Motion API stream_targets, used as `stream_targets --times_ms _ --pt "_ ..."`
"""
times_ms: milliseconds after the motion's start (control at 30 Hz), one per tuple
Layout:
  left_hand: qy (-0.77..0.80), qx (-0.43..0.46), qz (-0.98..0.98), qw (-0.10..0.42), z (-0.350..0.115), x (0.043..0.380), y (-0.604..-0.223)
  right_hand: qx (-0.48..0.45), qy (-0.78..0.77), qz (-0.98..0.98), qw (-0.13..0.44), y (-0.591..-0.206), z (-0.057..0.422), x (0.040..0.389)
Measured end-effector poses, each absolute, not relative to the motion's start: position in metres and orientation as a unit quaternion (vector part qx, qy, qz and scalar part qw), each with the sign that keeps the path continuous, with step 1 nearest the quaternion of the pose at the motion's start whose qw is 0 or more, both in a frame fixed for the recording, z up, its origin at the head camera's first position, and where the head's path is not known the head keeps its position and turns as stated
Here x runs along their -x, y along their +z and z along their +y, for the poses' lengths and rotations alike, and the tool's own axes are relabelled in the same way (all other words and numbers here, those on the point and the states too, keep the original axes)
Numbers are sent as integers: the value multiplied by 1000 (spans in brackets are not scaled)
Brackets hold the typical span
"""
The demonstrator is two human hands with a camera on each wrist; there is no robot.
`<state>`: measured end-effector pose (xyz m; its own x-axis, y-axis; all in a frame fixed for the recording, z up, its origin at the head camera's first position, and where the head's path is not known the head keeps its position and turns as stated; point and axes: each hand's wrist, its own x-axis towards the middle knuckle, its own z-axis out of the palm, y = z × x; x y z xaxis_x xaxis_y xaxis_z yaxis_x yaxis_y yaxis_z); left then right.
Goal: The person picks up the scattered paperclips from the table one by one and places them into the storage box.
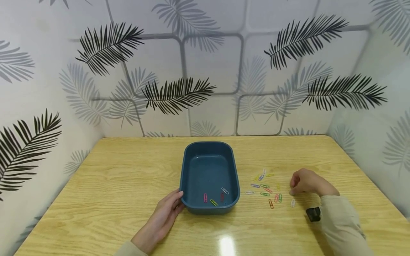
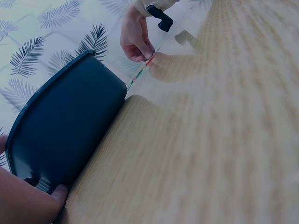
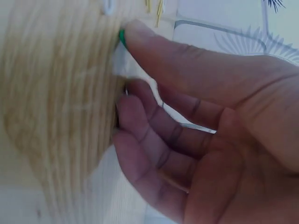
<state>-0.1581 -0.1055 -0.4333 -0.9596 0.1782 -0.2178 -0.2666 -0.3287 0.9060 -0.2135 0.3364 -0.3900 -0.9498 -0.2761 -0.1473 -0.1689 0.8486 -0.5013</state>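
My left hand grips the near left corner of a dark blue tray, a digit at its rim and another low on its wall in the left wrist view. Several coloured paper clips lie in the tray's near end, among them a pink paper clip. My right hand is down at the table, right of the loose paper clips. In the right wrist view its fingers are bent, with a gap to the thumb; a green paper clip shows beside the thumb tip. A small glint under one fingertip is unclear.
The wooden table has a leaf-patterned wall behind and at both sides. A white paper clip lies just in front of my right hand. A black device sits at the right sleeve.
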Motion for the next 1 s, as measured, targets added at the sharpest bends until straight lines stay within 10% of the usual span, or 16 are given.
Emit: stream_targets --times_ms 1000 --pt "816 28 559 144 -107 157 -433 154 -367 917 -19 -356 268 203"
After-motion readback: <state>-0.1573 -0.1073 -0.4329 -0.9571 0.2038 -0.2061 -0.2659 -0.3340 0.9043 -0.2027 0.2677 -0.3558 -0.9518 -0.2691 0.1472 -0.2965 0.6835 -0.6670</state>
